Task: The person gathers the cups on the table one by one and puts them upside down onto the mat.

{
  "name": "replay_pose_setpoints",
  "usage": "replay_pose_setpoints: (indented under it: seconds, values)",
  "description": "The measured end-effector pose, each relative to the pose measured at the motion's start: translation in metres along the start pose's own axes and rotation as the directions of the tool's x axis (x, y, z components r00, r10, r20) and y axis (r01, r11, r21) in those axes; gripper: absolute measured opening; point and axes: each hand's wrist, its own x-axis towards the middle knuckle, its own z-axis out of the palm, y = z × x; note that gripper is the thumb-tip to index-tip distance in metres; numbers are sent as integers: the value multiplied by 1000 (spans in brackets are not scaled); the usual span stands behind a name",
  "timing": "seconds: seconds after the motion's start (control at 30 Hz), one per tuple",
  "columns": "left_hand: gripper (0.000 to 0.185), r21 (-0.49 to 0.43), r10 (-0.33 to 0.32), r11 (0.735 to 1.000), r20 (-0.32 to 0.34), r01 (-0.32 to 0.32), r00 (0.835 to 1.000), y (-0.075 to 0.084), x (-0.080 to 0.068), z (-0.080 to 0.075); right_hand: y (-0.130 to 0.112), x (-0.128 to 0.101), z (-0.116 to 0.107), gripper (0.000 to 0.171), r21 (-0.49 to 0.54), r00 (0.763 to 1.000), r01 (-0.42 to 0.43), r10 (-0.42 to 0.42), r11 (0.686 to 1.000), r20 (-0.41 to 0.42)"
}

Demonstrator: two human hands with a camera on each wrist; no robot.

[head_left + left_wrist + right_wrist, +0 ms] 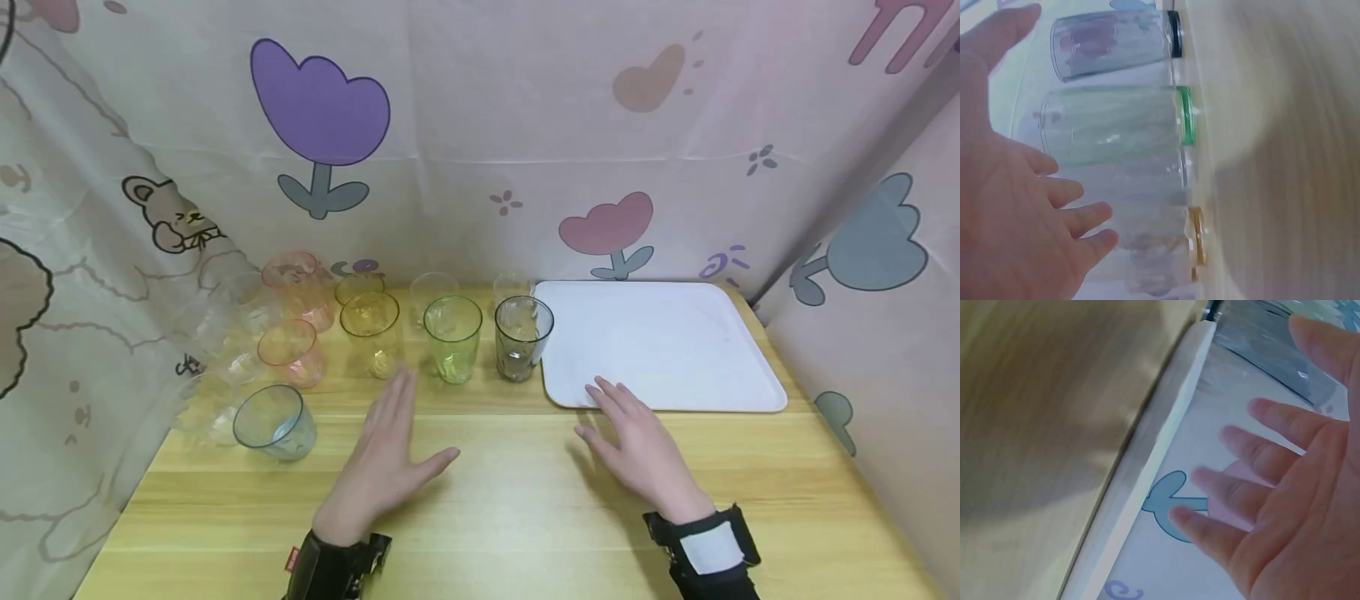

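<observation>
My left hand [381,457] hovers over the wooden table with straight fingers and the thumb spread, fingertips close to the front amber glass [372,333]. Nothing is in its grasp. A green glass [454,342] and a grey glass [522,340] stand upright to the right of the amber one; the left wrist view shows the green glass [1116,125] beyond the fingers. Near the front edge of a white tray [667,342], my right hand [637,446] holds nothing, its fingers extended and slightly parted. In the right wrist view the tray's rim [1160,450] runs past those fingertips.
Left of the amber glass stand two pink glasses [303,358] and a blue-grey glass [277,429], with several clear glasses [213,408] at the far left edge. More glasses sit in a back row. A patterned curtain [465,100] hangs behind the table [510,517] and at its sides.
</observation>
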Motion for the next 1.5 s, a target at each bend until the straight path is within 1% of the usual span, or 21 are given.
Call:
replay_pose_setpoints:
  seconds: [0.13, 0.23, 0.33, 0.47, 0.6, 0.8, 0.93, 1.03, 1.17, 1.27, 1.37, 1.5]
  values:
    - [117, -36, 2, 999, -15, -2, 1000, 5, 7, 0, 2, 8, 5, 50, -2, 998, 53, -53, 999, -16]
    - [113, -48, -14, 999, -27, 13, 1000, 7, 12, 0, 3, 15, 10, 42, -23, 995, 92, -93, 995, -20]
    - [109, -74, -41, 996, -22, 39, 999, 9, 17, 1, 4, 23, 15, 37, -44, 991, 127, -128, 991, -36]
    - [106, -141, -70, 988, -21, 67, 997, 10, 27, 6, 4, 31, 20, 32, -62, 984, 161, -165, 985, -62]
    - [108, -211, -106, 973, -51, 93, 993, 11, 40, 13, 2, 37, 25, 26, -73, 981, 175, -180, 982, -69]
    - [110, -340, -169, 932, -100, 126, 981, 10, 59, 20, -4, 43, 26, 20, -82, 987, 153, -157, 985, -37]
    - [109, -396, -196, 909, -131, 130, 972, 8, 71, 27, -7, 49, 26, 19, -83, 991, 134, -135, 988, -17]
    - [108, -440, -228, 886, -142, 145, 963, 8, 79, 29, -8, 53, 26, 18, -95, 993, 118, -120, 988, -15]
    - [105, -494, -300, 847, -142, 195, 943, 11, 88, 31, -10, 57, 26, 15, -111, 996, 88, -89, 990, -4]
    - [104, -520, -343, 825, -152, 220, 927, 12, 94, 34, -12, 60, 24, 13, -102, 999, 49, -47, 994, 24]
    - [105, -537, -352, 816, -169, 214, 920, 11, 99, 36, -14, 63, 21, 12, -89, 998, 7, -2, 996, 61]
    - [105, -535, -347, 821, -193, 198, 918, 11, 104, 38, -15, 66, 19, 12, -80, 995, -35, 42, 996, 92]
